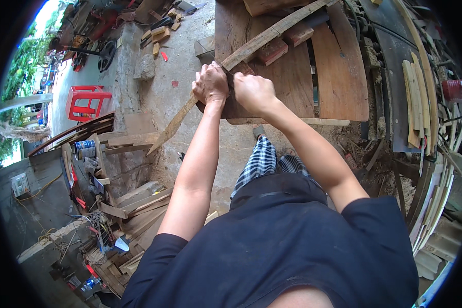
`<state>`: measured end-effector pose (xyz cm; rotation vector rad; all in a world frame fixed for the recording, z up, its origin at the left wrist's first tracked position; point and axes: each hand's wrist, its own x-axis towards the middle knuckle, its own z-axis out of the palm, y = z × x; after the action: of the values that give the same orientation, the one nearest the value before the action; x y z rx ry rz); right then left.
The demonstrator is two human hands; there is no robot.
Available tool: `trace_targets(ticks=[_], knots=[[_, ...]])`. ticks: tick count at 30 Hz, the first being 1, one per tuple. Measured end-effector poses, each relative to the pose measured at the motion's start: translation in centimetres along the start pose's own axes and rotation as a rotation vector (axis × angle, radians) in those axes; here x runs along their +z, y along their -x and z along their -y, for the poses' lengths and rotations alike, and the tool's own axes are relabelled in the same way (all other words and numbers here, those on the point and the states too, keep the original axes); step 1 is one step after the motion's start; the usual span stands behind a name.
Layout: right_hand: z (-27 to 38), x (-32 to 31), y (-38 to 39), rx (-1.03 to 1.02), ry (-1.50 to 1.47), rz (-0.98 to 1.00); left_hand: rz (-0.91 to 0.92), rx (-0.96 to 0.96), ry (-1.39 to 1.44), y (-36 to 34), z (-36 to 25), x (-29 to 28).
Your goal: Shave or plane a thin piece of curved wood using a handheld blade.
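Observation:
A long, narrow wooden strip (177,123) slants from the lower left up across the wooden workbench (292,87), its near end sticking out past the bench's left edge. My left hand (210,84) is closed round this strip at that edge. Close beside it on the right, my right hand (254,93) makes a fist with the knuckles up. A thin dark edge shows between the two hands, but what the right hand grips is hidden under its fingers. Reddish wood blocks (272,51) lie beneath the strip, farther up the bench.
A red plastic stool (87,101) stands at the left. Scrap boards (143,205) and a paint can (84,149) crowd the lower left. Small wood offcuts (160,35) lie on the floor beyond the bench. Upright planks and thin strips (415,102) line the right side.

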<state>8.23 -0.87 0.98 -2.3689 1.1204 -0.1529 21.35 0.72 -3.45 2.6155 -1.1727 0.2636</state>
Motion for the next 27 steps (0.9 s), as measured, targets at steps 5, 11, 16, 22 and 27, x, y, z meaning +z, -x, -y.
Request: trace_targets(ticks=[5, 11, 16, 22, 27], knots=[[0.0, -0.2, 2.1, -0.02, -0.014, 0.011, -0.026, 0.013, -0.023, 0.1, 1.2, 0.2], [-0.7, -1.1, 2.6, -0.013, -0.033, 0.05, -0.008, -0.001, -0.021, 0.1, 0.5, 0.1], [-0.5, 1.1, -0.3, -0.04, -0.045, -0.055, -0.007, -0.027, -0.006, 0.2, 0.3, 0.5], [-0.9, -0.8, 4.2, -0.01, 0.002, 0.081, 0.027, -0.018, 0.007, 0.2, 1.1, 0.2], [-0.6, 1.0, -0.4, -0.025, -0.015, -0.065, 0.008, -0.001, -0.002, 0.0, -0.2, 0.4]])
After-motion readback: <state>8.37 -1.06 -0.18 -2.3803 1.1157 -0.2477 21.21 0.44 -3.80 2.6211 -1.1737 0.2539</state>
